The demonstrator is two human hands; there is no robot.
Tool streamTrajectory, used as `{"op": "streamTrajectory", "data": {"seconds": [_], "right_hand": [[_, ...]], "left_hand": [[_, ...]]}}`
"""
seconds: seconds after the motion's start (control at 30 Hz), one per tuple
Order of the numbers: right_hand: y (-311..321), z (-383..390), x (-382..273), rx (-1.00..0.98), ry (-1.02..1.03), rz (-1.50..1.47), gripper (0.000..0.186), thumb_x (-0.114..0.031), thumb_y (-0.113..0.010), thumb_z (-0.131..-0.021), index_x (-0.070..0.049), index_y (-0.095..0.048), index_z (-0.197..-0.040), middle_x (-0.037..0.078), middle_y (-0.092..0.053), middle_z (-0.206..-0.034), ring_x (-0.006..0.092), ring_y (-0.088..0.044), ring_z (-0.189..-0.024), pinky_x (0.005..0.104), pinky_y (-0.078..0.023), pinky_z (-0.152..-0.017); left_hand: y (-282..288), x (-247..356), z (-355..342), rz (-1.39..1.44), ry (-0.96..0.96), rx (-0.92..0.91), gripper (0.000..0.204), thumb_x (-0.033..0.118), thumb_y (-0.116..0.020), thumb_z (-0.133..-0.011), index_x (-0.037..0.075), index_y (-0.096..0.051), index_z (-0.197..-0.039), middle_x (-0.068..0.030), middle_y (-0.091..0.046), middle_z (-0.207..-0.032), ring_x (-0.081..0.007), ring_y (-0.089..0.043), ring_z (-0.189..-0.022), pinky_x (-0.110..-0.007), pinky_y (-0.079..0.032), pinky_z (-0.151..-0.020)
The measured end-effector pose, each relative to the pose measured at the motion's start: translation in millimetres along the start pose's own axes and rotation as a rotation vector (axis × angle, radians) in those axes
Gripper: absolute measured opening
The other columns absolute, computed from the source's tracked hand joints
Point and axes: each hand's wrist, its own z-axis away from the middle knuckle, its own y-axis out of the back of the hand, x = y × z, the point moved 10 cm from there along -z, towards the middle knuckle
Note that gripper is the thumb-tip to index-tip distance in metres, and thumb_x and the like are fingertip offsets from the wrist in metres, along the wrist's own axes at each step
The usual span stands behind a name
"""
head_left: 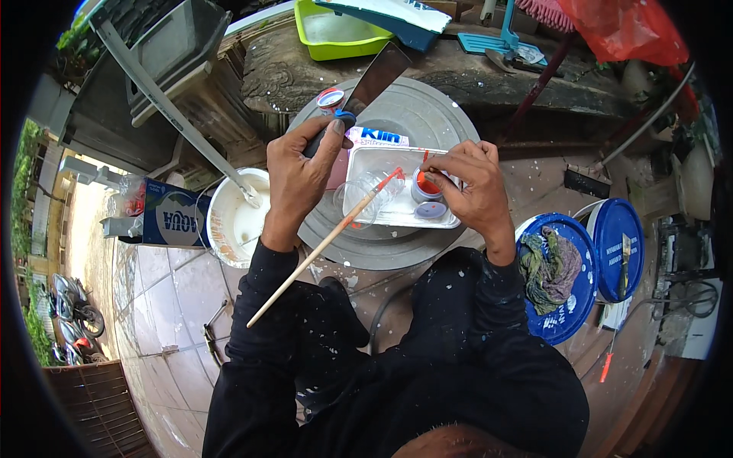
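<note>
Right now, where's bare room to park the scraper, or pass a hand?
Free: the round lid's far half, between the scraper blade and the tray; the tiled floor below the white bucket. Crowded: the tray, with the paint pot, both hands (left, right) and the brush. The blue lid carries a rag.

Round metal lid (427, 114): far half bare, open to a hand. Near half blocked by white tray (382, 164), small paint pot (427, 187) and clear cup (365, 200). White bucket (229, 221) closes the left; blue lids (592, 244) the right.
</note>
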Motion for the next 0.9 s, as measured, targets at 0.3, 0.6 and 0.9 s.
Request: {"op": "streamTrajectory", "data": {"seconds": [0.3,0.6,0.9], "right_hand": [[8,1,-4,-0.029,0.011,0.099,0.011,-0.012,-0.076,-0.086,-0.01,-0.079,-0.096,0.001,-0.077,-0.088,0.0188,-0.062,-0.085,0.0411,-0.035,-0.091],[9,1,-4,0.05,0.038,0.137,0.01,-0.011,-0.076,-0.085,-0.01,-0.079,-0.094,0.002,-0.077,-0.088,0.0184,-0.062,-0.084,0.0399,-0.035,-0.09],[5,1,-3,0.013,0.016,0.033,0.012,-0.01,-0.075,-0.085,-0.009,-0.079,-0.096,0.002,-0.076,-0.088,0.0192,-0.062,-0.085,0.0402,-0.035,-0.089]], "left_hand": [[2,0,1,-0.013,-0.006,0.009,0.028,0.023,-0.069,-0.101,-0.003,-0.077,-0.105,-0.0053,-0.076,-0.078,-0.0067,-0.065,-0.073,-0.024,-0.052,-0.068],[-1,0,1,-0.043,0.007,-0.006,0.029,0.025,-0.069,-0.101,-0.003,-0.077,-0.104,-0.0051,-0.076,-0.077,-0.0055,-0.063,-0.071,-0.023,-0.051,-0.066],[-3,3,2,-0.022,0.0,-0.014,0.027,0.022,-0.069,-0.101,-0.004,-0.077,-0.105,-0.0078,-0.077,-0.079,-0.0067,-0.067,-0.073,-0.024,-0.053,-0.069]]}}
